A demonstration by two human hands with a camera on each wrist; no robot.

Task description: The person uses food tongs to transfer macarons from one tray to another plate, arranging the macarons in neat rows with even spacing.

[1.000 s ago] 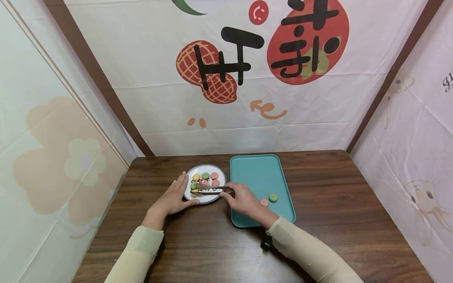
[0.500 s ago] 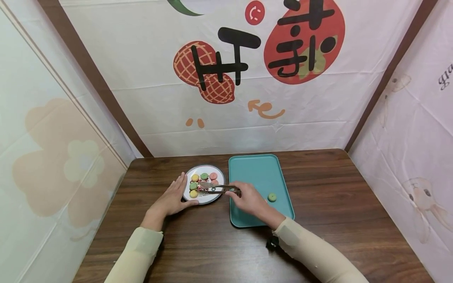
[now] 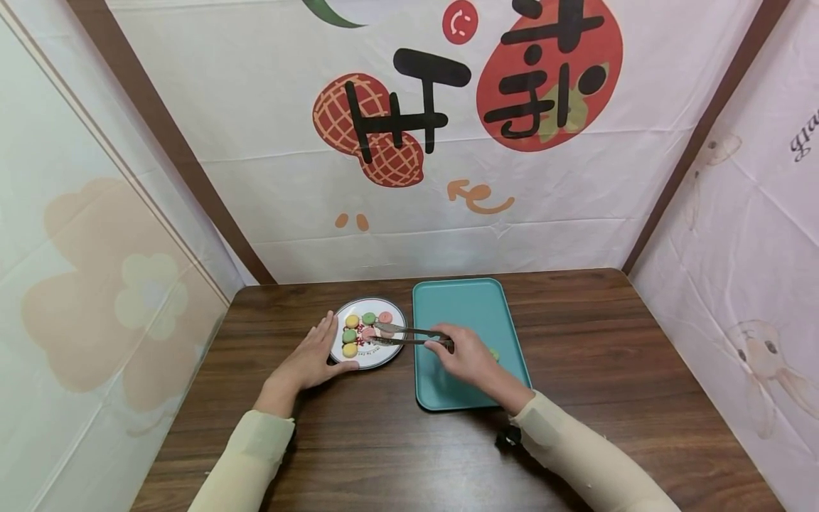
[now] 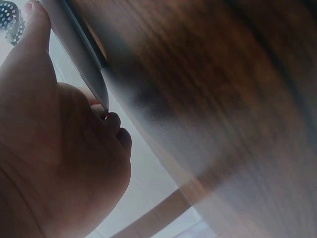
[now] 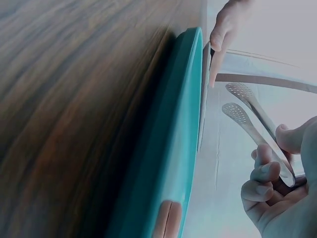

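Note:
My left hand [image 3: 311, 358] lies along the left rim of a round white plate [image 3: 382, 358], fingers straight, thumb by its front edge. The plate bears several yellow, green and pink macarons, among them a yellow macaron [image 3: 350, 350] at the front left and a green macaron [image 3: 369, 318] at the back. In my right hand [image 3: 465, 352] I grip metal tongs [image 5: 255, 121], thumb on one arm and fingers curled under the other. The perforated tips stand apart with nothing between them, over the plate's right half in the head view.
A teal tray [image 3: 457, 302] lies right of the plate. A green macaron [image 3: 494, 353] on it is partly hidden by my right wrist; a pink macaron [image 5: 167, 219] shows in the right wrist view. The wooden table [image 3: 358, 441] meets a printed cloth wall behind.
My right hand and the tongs have drawn right, off the front-left yellow macaron, which now shows uncovered. The tongs' tips have moved toward the plate's right side. My left hand stays put.

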